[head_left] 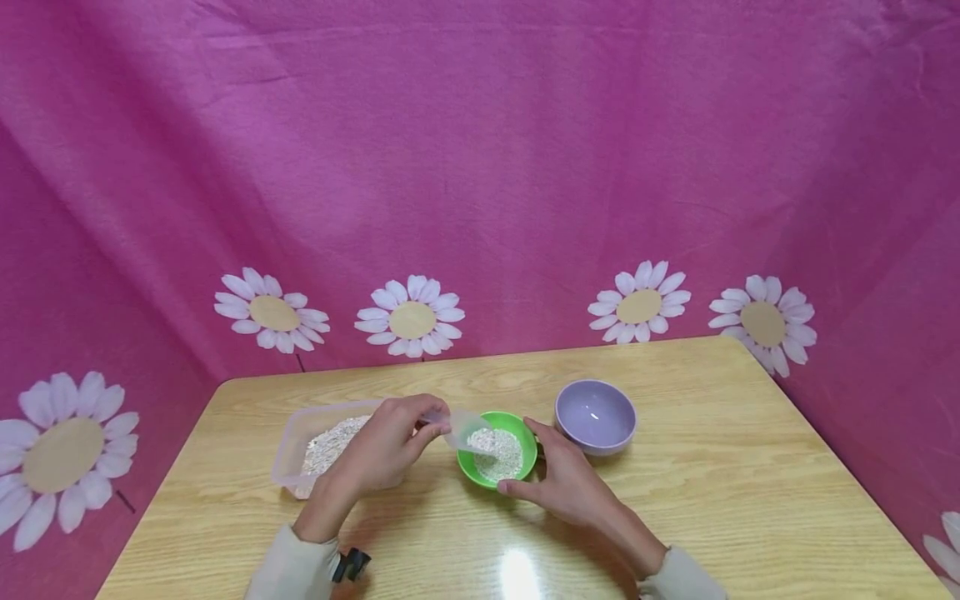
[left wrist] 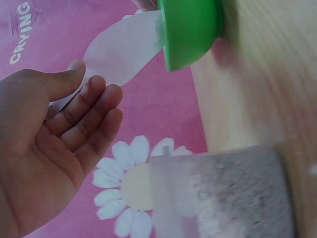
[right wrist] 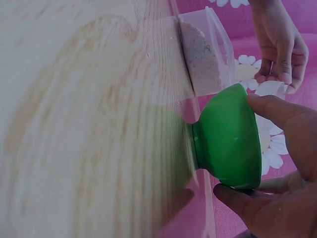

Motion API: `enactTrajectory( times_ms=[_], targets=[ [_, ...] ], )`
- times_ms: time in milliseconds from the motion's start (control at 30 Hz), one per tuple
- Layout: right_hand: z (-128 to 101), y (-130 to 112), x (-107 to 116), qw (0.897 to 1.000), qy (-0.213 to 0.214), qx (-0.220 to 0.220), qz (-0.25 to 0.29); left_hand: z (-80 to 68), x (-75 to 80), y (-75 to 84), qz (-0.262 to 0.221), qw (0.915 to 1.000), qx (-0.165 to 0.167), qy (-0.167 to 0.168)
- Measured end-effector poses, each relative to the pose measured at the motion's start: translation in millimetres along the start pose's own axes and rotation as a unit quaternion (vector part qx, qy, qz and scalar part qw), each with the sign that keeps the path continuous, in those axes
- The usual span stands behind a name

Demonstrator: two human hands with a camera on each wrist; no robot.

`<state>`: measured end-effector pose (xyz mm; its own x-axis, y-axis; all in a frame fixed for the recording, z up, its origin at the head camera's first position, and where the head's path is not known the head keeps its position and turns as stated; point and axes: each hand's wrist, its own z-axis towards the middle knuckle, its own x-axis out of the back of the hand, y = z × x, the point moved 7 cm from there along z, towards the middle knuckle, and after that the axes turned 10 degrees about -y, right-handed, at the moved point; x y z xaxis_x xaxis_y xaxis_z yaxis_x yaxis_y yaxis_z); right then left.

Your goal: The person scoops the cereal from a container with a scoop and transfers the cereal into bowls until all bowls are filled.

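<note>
My left hand (head_left: 390,442) pinches the handle of a translucent white scoop (left wrist: 119,49) between thumb and fingers. The scoop's mouth tips down into a green bowl (right wrist: 228,139), which has pale flakes (head_left: 501,454) like oats inside. Around the bowl's right side, my right hand (head_left: 566,479) holds the rim with thumb and fingers on opposite sides. In the right wrist view the bowl's small foot stands on the table. Beneath and left of my left hand is a clear plastic tub (head_left: 288,450) of the same flakes, partly covered by that hand in the head view.
A purple bowl (head_left: 596,417) with nothing in it stands just behind and right of my right hand. The wooden table (head_left: 720,467) ends at a pink cloth (head_left: 480,167) printed with daisies, which hangs behind it and at both sides.
</note>
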<state>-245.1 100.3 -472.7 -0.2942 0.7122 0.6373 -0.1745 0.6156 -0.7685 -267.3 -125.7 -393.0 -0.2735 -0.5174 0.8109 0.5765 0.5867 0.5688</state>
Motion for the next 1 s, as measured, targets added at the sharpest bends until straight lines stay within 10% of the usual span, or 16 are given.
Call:
enactTrajectory(
  times_ms=[567,1000],
  targets=[
    [1.0,0.2,-1.2,1.0,-0.005,-0.008,0.005,-10.7,24.7,1.0,-0.026,0.9984,-0.017,0.047],
    [-3.5,-22.1,6.6,0.999,0.02,0.014,-0.031,-44.6,41.0,-26.9,-0.048,0.9908,0.05,0.116]
  ],
)
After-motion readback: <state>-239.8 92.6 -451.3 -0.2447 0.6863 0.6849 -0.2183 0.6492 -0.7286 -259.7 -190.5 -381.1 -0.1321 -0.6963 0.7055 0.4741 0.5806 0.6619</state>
